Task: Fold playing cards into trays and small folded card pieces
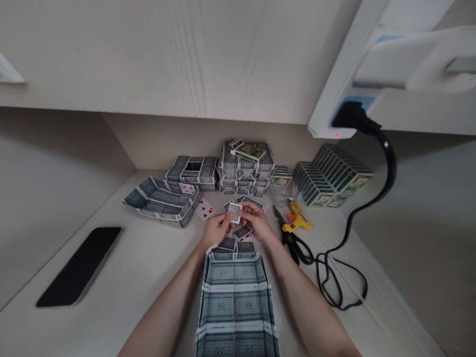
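Inspection finds 2 hands at work over the tabletop point(143, 267). The left hand point(216, 230) grips 1 playing card point(235, 212) between thumb and fingers; the right hand point(256, 221) is closed on its right edge, fingers bent. Whether a 2nd card lies behind it cannot be told. The held card, patterned back showing, is raised between the hands above loose cards point(243, 232), their full count hidden by fingers and overlap. Just left of the left hand lies 1 heart card point(205, 209), face up. Nearest the wearer, between the forearms, stands 1 long card tray point(235, 313), cut off by the lower edge of view. Further back: 1 open card tray point(158, 202) at left, 1 card box point(192, 171) with 1 rectangular opening, and 1 card-covered stack point(245, 173) of 2 tiers, bearing 1 green card pack point(250, 152). At right: 1 yellow glue gun point(297, 220), 1 pair of black-handled scissors point(295, 245) beside it and 1 black cable point(349, 223). At far left: 1 dark flat slab point(80, 267).
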### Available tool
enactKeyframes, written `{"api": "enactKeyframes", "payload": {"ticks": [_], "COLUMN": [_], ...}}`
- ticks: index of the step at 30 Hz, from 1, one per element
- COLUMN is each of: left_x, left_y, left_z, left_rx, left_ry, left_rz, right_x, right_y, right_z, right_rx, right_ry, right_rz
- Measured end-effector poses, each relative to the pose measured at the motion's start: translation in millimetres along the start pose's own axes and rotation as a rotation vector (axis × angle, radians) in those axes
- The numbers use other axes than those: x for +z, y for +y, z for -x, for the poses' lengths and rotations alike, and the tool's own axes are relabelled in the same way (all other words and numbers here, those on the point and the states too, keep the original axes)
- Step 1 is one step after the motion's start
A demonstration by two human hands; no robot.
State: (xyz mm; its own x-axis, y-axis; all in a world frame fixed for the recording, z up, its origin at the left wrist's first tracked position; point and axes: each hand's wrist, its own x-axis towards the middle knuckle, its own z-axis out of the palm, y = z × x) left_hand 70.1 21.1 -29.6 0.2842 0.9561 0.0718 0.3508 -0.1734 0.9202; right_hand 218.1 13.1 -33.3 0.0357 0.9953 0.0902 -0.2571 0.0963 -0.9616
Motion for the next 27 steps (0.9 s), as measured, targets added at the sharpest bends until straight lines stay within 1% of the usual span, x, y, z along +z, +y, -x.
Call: {"api": "enactKeyframes", "payload": {"ticks": [2, 5, 7, 9, 11, 15, 17, 22, 27], "left_x": [-0.3, -0.8, -0.8, -0.6, -0.6, -1.5, -2.0, -1.1, -0.2], "left_y": [-2.4, -4.6, -4.0, -2.3, -0.6, -0.4, -1.8, -4.4, -6.1], "left_z": [-1.5, -2.7, -2.2, -1.2, -0.7, -2.2, -3.4, -3.8, -3.5], "left_rx": [-0.008, -0.018, -0.014, 0.003, 0.026, 0.086, 0.11, 0.139, 0.14], "left_ry": [0.017, -0.039, -0.079, -0.082, -0.039, 0.149, 0.21, 0.269, 0.29], "left_rz": [0.051, 0.064, 0.033, -0.013, -0.055, -0.112, -0.136, -0.207, -0.285], "right_x": [0.5, 2.3, 3.4, 4.2, 4.7, 5.2, 5.8, 7.5, 7.7], "right_y": [-1.3, -3.2, -3.0, -1.4, 0.6, 2.0, 1.1, -1.5, -1.2], "right_z": [0.5, 1.4, 1.4, 0.7, -0.1, -0.3, 0.4, 2.0, 2.6], "right_rx": [-0.016, -0.024, -0.028, -0.038, -0.037, -0.016, -0.009, 0.05, 0.054], "right_ry": [-0.04, -0.062, -0.038, 0.004, 0.04, 0.055, 0.051, 0.038, 0.014], "right_rz": [0.031, 0.085, 0.132, 0.155, 0.141, 0.145, 0.167, 0.207, 0.242]}}
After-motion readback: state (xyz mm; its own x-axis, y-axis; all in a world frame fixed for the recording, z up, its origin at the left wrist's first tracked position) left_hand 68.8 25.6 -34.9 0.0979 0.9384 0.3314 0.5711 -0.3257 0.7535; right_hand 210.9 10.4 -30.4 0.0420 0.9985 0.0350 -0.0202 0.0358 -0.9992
